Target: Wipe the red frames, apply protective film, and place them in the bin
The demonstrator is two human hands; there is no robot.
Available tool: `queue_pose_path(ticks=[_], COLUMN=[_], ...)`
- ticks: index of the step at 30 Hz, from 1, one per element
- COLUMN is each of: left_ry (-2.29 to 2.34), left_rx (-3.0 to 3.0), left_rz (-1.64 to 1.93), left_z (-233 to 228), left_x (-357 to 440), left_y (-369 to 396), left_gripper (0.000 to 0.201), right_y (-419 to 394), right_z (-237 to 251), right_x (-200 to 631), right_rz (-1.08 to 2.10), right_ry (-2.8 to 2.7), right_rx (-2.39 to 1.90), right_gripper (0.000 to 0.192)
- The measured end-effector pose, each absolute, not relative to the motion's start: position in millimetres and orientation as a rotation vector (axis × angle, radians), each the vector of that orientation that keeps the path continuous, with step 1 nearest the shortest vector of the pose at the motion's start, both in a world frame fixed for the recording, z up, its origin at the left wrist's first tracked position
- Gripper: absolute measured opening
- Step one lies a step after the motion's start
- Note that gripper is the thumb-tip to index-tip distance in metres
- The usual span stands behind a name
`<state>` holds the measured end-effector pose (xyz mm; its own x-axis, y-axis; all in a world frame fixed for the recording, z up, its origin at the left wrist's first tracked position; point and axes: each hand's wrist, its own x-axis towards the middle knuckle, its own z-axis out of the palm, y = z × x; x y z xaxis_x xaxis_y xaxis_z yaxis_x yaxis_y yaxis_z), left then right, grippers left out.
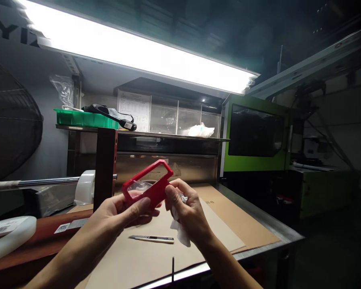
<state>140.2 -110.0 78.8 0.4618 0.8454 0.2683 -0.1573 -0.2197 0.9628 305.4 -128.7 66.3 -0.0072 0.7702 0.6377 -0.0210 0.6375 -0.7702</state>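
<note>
My left hand holds a red plastic frame with a clear window, thumb across its lower edge, above the workbench. My right hand pinches the frame's right end and also clutches a white cloth that hangs below the palm. Both hands meet at the frame, raised over brown cardboard covering the bench.
A utility knife lies on the cardboard under the hands. A dark red upright post stands behind. A green tray and black item sit on the shelf. White tape rolls lie left. A green machine stands right.
</note>
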Motion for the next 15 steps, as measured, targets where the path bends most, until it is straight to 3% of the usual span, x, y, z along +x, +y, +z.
queue_pose_path(ticks=[9,15], left_ry=[0.548,0.688], left_rx=[1.745,1.897], left_rz=[1.04,1.023], left_z=[83.7,88.6], left_x=[133.1,132.0], left_y=[-106.8,-111.1], left_gripper=[0.026,0.013], right_y=[-133.0,-137.2], right_z=[59.4,53.6], right_x=[296.3,297.3], right_rz=[0.974,0.952], right_ry=[-1.303,-1.272], right_rx=[-0.487,-0.443], right_gripper=[0.028,0.027])
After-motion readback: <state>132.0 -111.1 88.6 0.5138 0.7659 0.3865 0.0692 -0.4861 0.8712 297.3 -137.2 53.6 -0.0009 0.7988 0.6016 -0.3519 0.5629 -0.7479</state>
